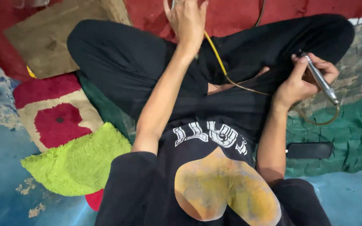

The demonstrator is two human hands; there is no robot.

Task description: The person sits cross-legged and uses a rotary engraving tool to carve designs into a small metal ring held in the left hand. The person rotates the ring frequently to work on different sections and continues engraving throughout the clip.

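Observation:
I sit cross-legged in black trousers and a black printed shirt. My right hand (304, 79) grips a slim silver pen-shaped tool (320, 79) over my right knee, its tip pointing up and left. A thin brownish cable (315, 121) loops from the tool's rear end and runs across my lap. My left hand (186, 19) reaches forward over the red floor at the top edge, fingers curled around something thin and metallic that is cut off by the frame. A yellow cord (214, 52) runs down from that hand across my leg.
A red, cream and lime-green shaggy rug (70, 142) lies on my left. A brown board (49, 35) rests on the red floor at upper left. A black flat case (308, 150) lies on green matting (352, 134) to my right. Blue worn floor surrounds me.

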